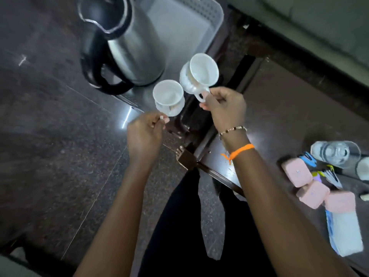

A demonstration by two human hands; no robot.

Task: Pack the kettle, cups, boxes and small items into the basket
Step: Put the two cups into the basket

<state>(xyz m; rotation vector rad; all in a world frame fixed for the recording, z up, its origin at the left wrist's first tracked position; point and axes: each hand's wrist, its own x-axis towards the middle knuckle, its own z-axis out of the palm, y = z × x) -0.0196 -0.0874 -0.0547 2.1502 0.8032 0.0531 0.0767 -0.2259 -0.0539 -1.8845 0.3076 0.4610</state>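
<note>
Head view, looking down. I see both hands raised in front of the basket, each carrying a white cup by its handle.

Left hand (pixel 144 132): grip closed on the handle of the left cup (pixel 168 96), fingers pinched just under the cup's base. That cup sits above and slightly right of the grip, mouth facing the camera, tilted.

Right hand (pixel 224 105): grip closed on the handle loop of the right cup (pixel 200 71), thumb and forefinger through or around the loop; I cannot tell which. The cup lies up and left of the grip, tilted, its mouth toward the camera. The two cups are close together, almost touching at their rims.

The kettle (pixel 127 45), steel body with black handle and lid, stands inside the grey basket (pixel 199 23) at its near left end, just behind the left cup. The rest of the basket floor shows bare.

On the counter (pixel 279 116) to the far right, well apart from either grip: three pink boxes (pixel 313 193) clustered together, a clear glass (pixel 335 153) behind them, some small coloured items (pixel 323 172) between, blurred, and a pale flat pack (pixel 345 234) nearest me.

The right wrist carries an orange thread (pixel 239 150) and a beaded bracelet (pixel 232 129).
</note>
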